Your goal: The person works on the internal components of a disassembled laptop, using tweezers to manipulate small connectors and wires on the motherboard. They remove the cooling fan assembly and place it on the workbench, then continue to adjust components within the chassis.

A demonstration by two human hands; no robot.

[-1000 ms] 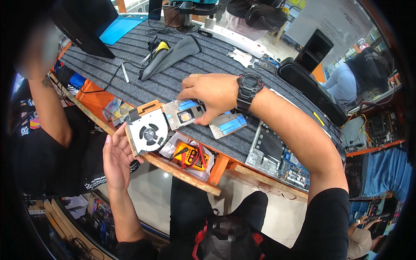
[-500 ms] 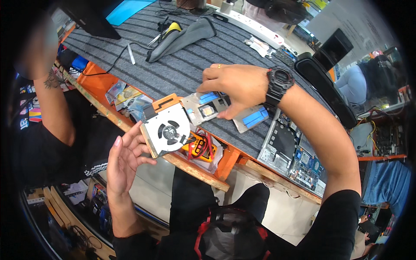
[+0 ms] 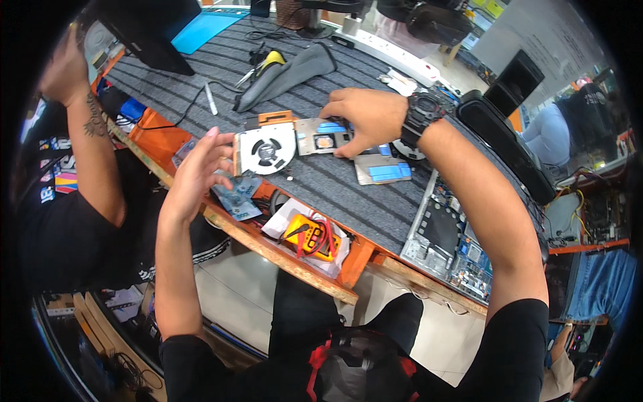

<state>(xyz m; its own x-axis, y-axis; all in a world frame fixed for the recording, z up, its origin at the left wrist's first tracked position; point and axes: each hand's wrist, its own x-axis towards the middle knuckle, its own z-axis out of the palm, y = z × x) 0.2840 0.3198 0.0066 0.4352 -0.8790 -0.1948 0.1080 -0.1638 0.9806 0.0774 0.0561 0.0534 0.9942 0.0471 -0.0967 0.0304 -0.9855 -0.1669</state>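
Fingers (image 3: 335, 110) of right hand (image 3: 365, 117): pressed down on heatsink plate (image 3: 321, 136) (cooling fan (image 3: 266, 149) attached at left). Left hand (image 3: 197, 171): fingers spread, empty, just left of fan.

Grey ribbed mat (image 3: 348, 194) is covering the long workbench top, w/ an orange-painted wooden front edge (image 3: 281, 258) running diagonally across the view. Pale tiled floor (image 3: 231, 295) is showing below the bench, lit evenly. At the far end a bright blue rectangular mat (image 3: 204, 30) is lying under a black laptop-like slab (image 3: 151, 33). A white power strip (image 3: 395, 50) is stretching along the bench's back edge. To the right, a black padded chair back (image 3: 502, 144) is leaning beside the bench, and a white wall panel (image 3: 529, 30) is rising behind it. Cluttered shelves (image 3: 80, 315) are sitting low at left, too dark to tell contents.
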